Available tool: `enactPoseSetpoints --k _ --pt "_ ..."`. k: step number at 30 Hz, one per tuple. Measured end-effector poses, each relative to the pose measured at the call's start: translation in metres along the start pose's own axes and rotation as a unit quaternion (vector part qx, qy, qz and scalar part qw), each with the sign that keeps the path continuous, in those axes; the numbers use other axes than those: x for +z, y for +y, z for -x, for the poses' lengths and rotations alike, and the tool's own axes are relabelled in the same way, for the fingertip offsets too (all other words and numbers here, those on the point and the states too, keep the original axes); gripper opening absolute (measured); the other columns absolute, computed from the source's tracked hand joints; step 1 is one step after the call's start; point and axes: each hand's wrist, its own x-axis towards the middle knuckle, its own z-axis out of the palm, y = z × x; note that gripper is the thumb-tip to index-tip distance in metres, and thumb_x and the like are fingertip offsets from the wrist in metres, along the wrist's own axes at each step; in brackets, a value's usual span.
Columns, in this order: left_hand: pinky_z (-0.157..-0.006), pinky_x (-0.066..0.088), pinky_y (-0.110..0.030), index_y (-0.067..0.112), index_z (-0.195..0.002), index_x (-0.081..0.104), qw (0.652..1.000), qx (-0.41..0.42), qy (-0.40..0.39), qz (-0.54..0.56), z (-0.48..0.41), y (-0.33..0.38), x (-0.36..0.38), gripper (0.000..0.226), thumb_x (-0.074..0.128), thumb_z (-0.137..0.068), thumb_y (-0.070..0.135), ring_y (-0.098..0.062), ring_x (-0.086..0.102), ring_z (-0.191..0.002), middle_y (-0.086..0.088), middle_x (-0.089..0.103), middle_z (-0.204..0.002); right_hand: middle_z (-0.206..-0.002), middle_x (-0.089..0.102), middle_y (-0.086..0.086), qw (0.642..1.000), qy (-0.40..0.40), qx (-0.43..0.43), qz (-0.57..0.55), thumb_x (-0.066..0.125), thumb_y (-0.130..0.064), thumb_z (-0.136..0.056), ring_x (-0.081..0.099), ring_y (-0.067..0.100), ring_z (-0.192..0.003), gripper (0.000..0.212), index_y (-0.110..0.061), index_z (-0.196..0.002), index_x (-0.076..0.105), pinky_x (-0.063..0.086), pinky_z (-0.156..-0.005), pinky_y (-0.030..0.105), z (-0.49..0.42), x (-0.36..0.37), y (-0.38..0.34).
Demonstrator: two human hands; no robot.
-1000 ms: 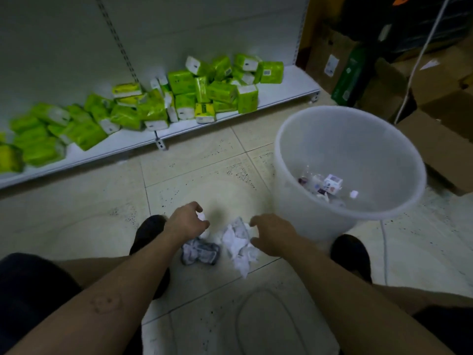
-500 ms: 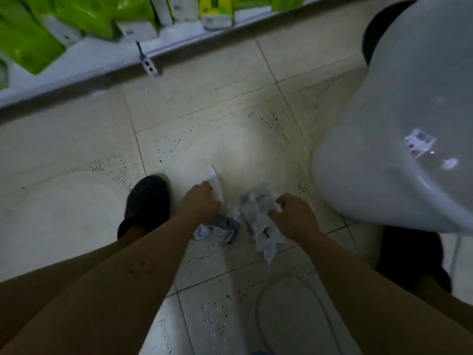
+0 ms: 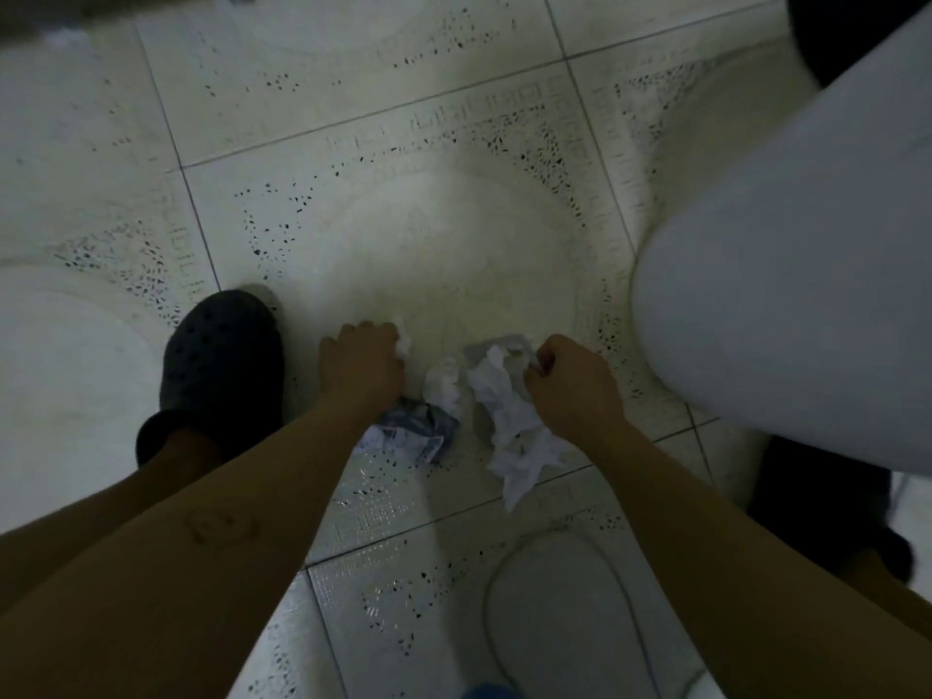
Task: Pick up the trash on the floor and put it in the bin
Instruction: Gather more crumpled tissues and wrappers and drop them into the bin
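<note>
Several pieces of trash lie on the tiled floor between my hands. My left hand (image 3: 364, 364) is closed around a white paper scrap (image 3: 403, 344) that pokes out past the fingers. A small white crumpled wad (image 3: 443, 386) and a grey-blue crumpled wrapper (image 3: 414, 436) lie just right of and below that hand. My right hand (image 3: 572, 383) pinches the top of a long crumpled white paper (image 3: 509, 421); a flat grey card (image 3: 497, 348) sits under its upper end. The white plastic bin (image 3: 787, 295) stands at the right, only its outer wall showing.
My left foot in a black perforated clog (image 3: 222, 360) stands left of the trash. A dark shoe (image 3: 827, 502) shows under the bin at the right. A thin white cable (image 3: 497, 643) loops over the floor tiles (image 3: 428, 219) near the bottom.
The view has tilted down, so the shelf and the bin's inside are out of sight. Both hands have closed onto paper: the left on the small scrap, the right on the long crumpled sheet.
</note>
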Motion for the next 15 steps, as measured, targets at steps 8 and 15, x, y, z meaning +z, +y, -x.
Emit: enactPoseSetpoints --k 8,15 --pt "-0.089 0.036 -0.041 0.014 -0.098 0.064 0.997 0.037 0.049 0.048 0.028 0.022 -0.023 0.024 0.049 -0.092 0.032 -0.031 0.056 -0.098 -0.012 0.062 -0.101 -0.064 0.050 -0.003 0.999 0.033 -0.032 -0.028 0.058 -0.020 -0.088 0.046 0.012 -0.059 0.016 -0.017 -0.075 0.049 0.035 -0.051 0.024 0.042 -0.015 -0.009" --pt "-0.086 0.036 -0.038 0.016 -0.077 0.058 0.992 0.051 0.056 0.105 0.086 0.037 -0.053 0.029 0.044 -0.093 0.035 -0.030 0.059 -0.086 -0.007 0.062 -0.084 -0.056 0.042 -0.006 0.998 0.013 -0.007 -0.058 0.058 -0.016 -0.087 0.044 0.014 -0.063 0.036 -0.019 -0.057 0.039 0.030 -0.046 0.019 0.086 -0.040 -0.017"
